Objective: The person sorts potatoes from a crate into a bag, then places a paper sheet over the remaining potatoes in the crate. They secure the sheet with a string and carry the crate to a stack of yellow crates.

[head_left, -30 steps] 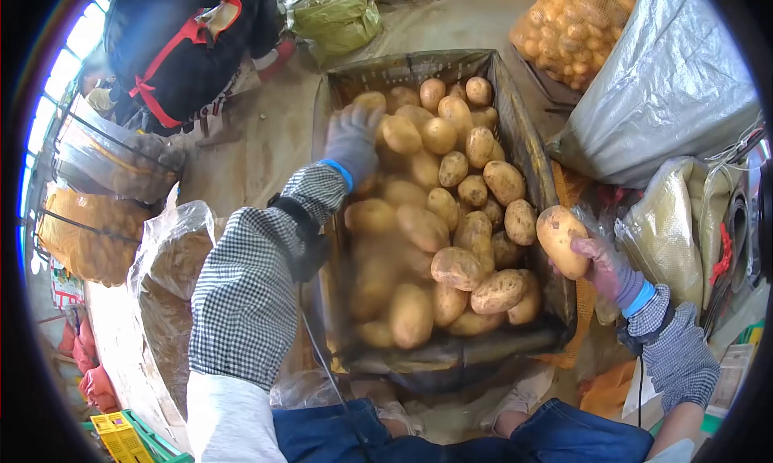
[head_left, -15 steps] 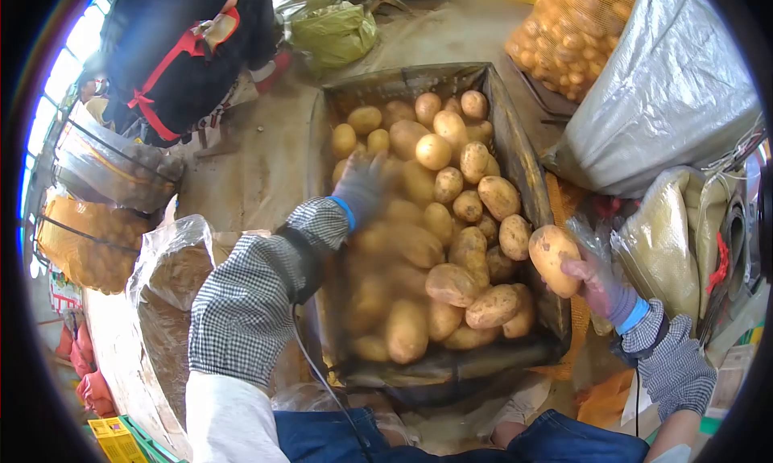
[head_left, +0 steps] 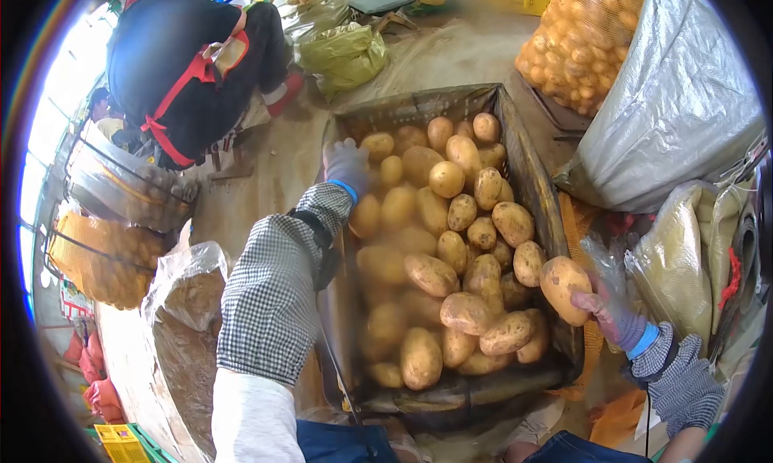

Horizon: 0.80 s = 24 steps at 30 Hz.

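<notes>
your right hand (head_left: 618,316), gloved, grips one large potato (head_left: 565,290) by its outer end, holding it over the near part of the crate's right wall; that end grip seems to suit its length, leaving most of the skin exposed and the fingers out from under it. your left hand (head_left: 346,165), also gloved, is at the far left side of the crate (head_left: 534,193), its fingers reaching forward beside the potatoes (head_left: 483,276) — you show no potato clearly in it, but the palm side is hidden, so i can't tell whether it is closed on anything. the loose potatoes lie between your hands, heaped on one another and held in by the dark, soiled walls; the low rim probably lets you reach in from either side. those on the left are blurred. under and around the crate is a dusty, brownish floor (head_left: 435,48), with orange netting (head_left: 574,229) just inward of your right hand. a pale silvery sack (head_left: 672,84) stands beyond that hand, and farther forward a mesh bag (head_left: 576,48) bulges with potatoes, its weave keeping them bunched. clear plastic (head_left: 192,290) lies outward of your left arm; ahead of your left hand are a green sack (head_left: 342,60) and another person (head_left: 169,56) in dark clothing with red ties — well apart from your own hands.
</notes>
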Each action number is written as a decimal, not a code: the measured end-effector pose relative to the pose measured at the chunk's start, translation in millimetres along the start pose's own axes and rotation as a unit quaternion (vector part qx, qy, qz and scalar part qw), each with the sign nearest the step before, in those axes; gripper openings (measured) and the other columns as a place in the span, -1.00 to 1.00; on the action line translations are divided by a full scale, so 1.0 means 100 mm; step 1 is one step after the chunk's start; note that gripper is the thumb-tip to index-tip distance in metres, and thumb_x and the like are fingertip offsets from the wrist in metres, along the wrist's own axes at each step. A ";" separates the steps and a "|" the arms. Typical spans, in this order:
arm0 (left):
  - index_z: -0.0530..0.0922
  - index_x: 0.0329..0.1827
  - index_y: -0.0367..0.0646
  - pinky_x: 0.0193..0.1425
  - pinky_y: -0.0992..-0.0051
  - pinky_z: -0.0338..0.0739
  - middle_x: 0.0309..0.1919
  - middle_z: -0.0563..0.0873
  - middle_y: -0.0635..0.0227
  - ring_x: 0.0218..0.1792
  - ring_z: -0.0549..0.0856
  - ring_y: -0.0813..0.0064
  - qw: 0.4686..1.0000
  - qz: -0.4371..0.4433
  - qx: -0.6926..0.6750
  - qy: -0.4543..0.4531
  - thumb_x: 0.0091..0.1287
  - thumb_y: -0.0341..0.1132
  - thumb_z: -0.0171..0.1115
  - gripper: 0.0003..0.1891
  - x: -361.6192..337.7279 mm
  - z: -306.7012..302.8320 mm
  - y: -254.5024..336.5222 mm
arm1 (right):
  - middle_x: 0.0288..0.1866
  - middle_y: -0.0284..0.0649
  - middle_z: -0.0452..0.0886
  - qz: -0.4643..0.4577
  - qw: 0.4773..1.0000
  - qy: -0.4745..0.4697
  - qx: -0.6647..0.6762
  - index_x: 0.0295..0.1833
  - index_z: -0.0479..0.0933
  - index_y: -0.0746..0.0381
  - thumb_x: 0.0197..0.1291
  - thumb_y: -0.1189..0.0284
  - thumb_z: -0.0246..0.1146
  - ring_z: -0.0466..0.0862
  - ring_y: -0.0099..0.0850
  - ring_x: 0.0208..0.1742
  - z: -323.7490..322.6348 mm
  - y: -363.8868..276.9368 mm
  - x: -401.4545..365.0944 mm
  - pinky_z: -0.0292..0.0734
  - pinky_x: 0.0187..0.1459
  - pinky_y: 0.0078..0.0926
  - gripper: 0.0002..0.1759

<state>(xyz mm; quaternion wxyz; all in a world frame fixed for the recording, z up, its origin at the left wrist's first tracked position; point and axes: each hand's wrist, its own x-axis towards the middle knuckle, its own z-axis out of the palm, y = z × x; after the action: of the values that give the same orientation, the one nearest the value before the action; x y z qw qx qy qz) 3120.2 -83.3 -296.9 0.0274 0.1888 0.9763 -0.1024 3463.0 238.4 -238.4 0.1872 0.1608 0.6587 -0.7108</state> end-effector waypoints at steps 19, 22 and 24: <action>0.58 0.15 0.04 0.25 0.10 0.36 0.14 0.54 0.17 0.21 0.47 0.07 0.980 0.067 -0.012 0.189 0.02 0.07 0.34 -0.40 0.53 0.22 -0.42 | 0.28 -0.20 0.43 -0.010 0.998 0.005 0.055 0.42 0.20 0.31 0.12 0.30 0.32 0.43 -0.43 0.28 -0.03 -0.01 0.07 0.31 0.32 -0.42 -0.21; 0.50 0.23 0.00 0.27 0.08 0.32 0.15 0.55 0.12 0.25 0.44 0.02 0.964 0.202 0.067 -0.157 0.10 0.04 0.29 -0.38 0.20 -0.32 -0.39 | 0.27 -0.20 0.43 -0.014 0.997 0.013 0.074 0.42 0.21 0.30 0.13 0.32 0.32 0.44 -0.43 0.27 -0.03 0.01 0.06 0.32 0.32 -0.42 -0.23; 0.51 0.18 -0.02 0.25 0.09 0.34 0.12 0.57 0.13 0.24 0.45 0.05 0.978 0.162 -0.069 -0.113 0.24 -0.04 0.19 -0.53 0.21 -0.20 -0.32 | 0.26 -0.21 0.44 -0.009 0.997 0.017 0.068 0.42 0.21 0.29 0.13 0.33 0.32 0.45 -0.43 0.27 -0.02 0.02 0.05 0.33 0.31 -0.43 -0.24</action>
<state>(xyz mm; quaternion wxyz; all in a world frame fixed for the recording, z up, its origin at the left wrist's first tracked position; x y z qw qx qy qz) 3088.7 -100.5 -272.8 0.1670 0.3293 0.9280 -0.0496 3459.7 240.3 -242.6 0.1583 0.1797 0.6131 -0.7528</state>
